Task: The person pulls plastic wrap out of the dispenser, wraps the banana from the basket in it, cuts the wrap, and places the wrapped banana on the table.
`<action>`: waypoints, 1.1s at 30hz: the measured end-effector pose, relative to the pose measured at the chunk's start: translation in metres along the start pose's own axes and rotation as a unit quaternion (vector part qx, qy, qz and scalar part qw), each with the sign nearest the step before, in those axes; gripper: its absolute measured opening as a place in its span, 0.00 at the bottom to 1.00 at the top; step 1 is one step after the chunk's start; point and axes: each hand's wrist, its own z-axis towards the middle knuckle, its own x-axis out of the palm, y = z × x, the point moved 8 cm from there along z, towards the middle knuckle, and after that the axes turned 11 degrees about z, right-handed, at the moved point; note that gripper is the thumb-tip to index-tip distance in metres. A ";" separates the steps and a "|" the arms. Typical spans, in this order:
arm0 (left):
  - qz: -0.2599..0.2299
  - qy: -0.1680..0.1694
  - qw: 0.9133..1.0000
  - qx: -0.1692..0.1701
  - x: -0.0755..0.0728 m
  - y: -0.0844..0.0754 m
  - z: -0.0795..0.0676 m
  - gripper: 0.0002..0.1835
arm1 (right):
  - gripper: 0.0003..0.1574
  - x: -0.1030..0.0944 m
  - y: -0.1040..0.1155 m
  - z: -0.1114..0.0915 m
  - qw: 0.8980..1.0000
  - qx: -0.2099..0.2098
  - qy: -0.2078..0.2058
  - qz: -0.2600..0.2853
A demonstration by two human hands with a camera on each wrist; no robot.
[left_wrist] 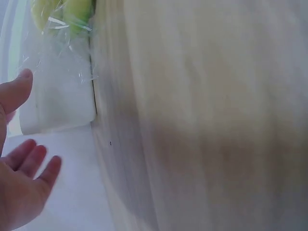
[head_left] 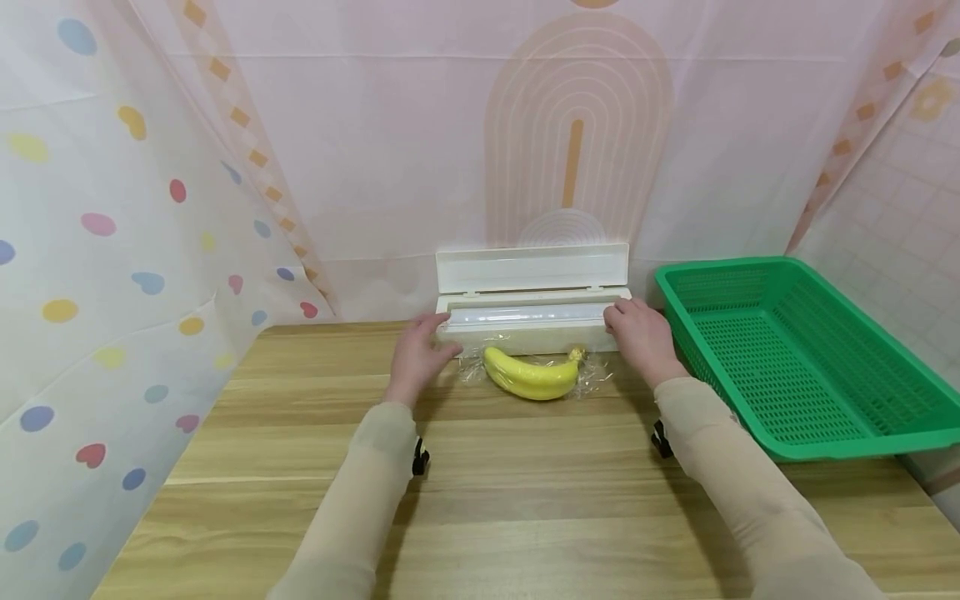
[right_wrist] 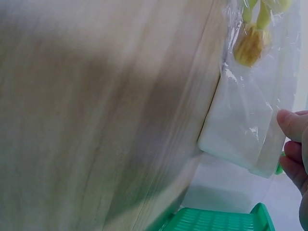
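1. Fingers (left_wrist: pixel 50 172) parted on the left hand (head_left: pixel 420 354), thumb well away from the rest, gripping nothing, right at the left end of a long white box (head_left: pixel 547 341)!
2. Over to the right hand (head_left: pixel 641 333): fingers bent, thumb close to them, up against the box's right end; whether they pinch its edge, I cannot tell.
3. Centre stage, the yellow banana (head_left: pixel 532 377), lying on the wooden table (head_left: pixel 525 492) just in front of the box, between the two hands.
4. Clear film (head_left: pixel 594 379) around it, crinkled and shiny, flaring out past both its ends.
5. And the box: lid (head_left: pixel 532 269) tipped up at the back, a pale roll (head_left: pixel 525 315) lying lengthwise inside.
6. Out on the right, a green basket (head_left: pixel 825 452) with slotted sides, near the right forearm and its beige sleeve (head_left: pixel 765 500).
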 end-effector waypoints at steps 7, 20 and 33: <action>0.075 -0.083 0.988 0.111 -0.010 -0.021 -0.008 0.19 | 0.12 -0.004 0.003 -0.004 1.000 -0.010 -0.018 0.010; 0.055 -0.074 0.990 0.104 -0.008 -0.032 -0.009 0.12 | 0.14 -0.007 0.004 -0.012 0.998 -0.021 -0.022 0.048; -0.105 0.032 0.993 -0.036 0.009 -0.026 -0.007 0.19 | 0.12 -0.006 0.003 -0.013 0.998 -0.002 -0.001 0.056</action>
